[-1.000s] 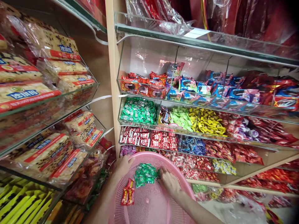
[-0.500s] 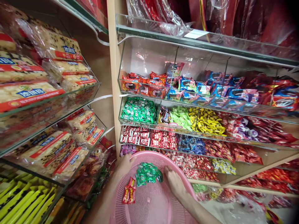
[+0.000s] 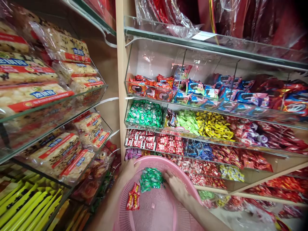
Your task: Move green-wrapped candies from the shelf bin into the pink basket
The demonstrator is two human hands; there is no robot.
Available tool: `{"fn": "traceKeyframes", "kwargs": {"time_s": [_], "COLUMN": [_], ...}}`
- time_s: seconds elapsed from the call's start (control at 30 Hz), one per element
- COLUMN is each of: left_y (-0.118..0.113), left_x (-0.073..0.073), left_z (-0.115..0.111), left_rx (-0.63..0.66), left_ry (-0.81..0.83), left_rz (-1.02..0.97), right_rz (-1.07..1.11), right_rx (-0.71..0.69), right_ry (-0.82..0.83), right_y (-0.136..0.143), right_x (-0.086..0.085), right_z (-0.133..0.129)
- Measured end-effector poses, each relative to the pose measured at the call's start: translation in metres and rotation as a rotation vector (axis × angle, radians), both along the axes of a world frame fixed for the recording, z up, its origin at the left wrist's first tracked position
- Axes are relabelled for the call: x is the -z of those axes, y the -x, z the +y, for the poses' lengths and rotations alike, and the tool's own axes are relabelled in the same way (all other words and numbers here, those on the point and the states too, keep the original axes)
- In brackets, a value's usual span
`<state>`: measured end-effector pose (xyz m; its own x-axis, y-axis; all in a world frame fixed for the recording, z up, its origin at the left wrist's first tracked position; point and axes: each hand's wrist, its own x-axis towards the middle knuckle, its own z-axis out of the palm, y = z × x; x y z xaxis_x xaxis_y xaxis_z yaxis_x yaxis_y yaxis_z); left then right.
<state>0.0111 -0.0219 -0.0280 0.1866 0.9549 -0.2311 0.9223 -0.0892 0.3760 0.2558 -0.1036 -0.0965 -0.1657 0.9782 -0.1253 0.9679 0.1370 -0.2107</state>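
A pink mesh plastic basket [image 3: 158,218] is in front of me at the bottom of the view. My left hand [image 3: 130,168] is closed on its left rim, the fingertips showing over the edge. Inside, against the far wall, lies a pile of green-wrapped candies [image 3: 151,179]. A few red-and-yellow wrapped candies [image 3: 133,199] lie to the left and nearer me. My right hand [image 3: 176,184] reaches into the basket, its loosely bent fingers at the right edge of the green pile. Those fingers look apart, and I see nothing held in them; the palm side is hidden.
Ahead, glass-fronted shelves [image 3: 144,126] hold green candies [image 3: 145,114], yellow candies [image 3: 214,125] and red packets [image 3: 169,145]. Packaged puffed-grain bars [image 3: 69,51] fill the shelves on the left. A wooden upright [image 3: 120,64] divides the two sides. Plastic-wrapped goods [image 3: 166,16] stand above.
My right hand has moved slightly left, and its fingers have straightened at the green pile. A green packet beside that hand is now less visible. My left hand stays on the rim.
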Motion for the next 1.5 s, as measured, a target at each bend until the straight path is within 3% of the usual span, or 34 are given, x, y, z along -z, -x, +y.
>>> {"fn": "traceKeyframes", "kwargs": {"time_s": [0.13, 0.27, 0.37, 0.5, 0.87, 1.1, 1.33, 1.43, 1.5], "left_y": [-0.001, 0.000, 0.003, 0.005, 0.002, 0.004, 0.006, 0.008, 0.010], "left_x": [0.003, 0.002, 0.001, 0.002, 0.001, 0.002, 0.004, 0.006, 0.007], "left_z": [0.000, 0.000, 0.000, -0.002, -0.003, -0.001, 0.001, 0.002, 0.003], "left_rx": [-0.007, -0.013, -0.016, -0.022, -0.008, -0.016, -0.022, -0.040, -0.037], "left_ry": [0.001, 0.002, -0.010, -0.005, -0.024, -0.030, -0.013, -0.011, -0.007], "left_rz": [-0.013, -0.037, -0.047, -0.053, -0.014, -0.019, -0.075, -0.083, -0.080], "right_rz": [-0.031, -0.060, -0.053, -0.017, -0.065, -0.072, -0.028, 0.045, 0.122], "right_rx": [0.010, -0.025, -0.204, -0.415, -0.334, -0.296, -0.346, -0.380, -0.425], "right_ry": [-0.004, -0.050, -0.005, 0.115, 0.112, 0.131, 0.168, 0.140, 0.093], "right_y": [0.002, 0.012, 0.023, 0.041, 0.068, 0.074, 0.079, 0.082, 0.083], "right_x": [-0.002, -0.021, -0.034, -0.035, -0.018, -0.021, -0.018, -0.028, -0.050], "right_z": [0.001, -0.002, -0.009, -0.017, 0.005, 0.002, -0.004, 0.001, 0.011]}}
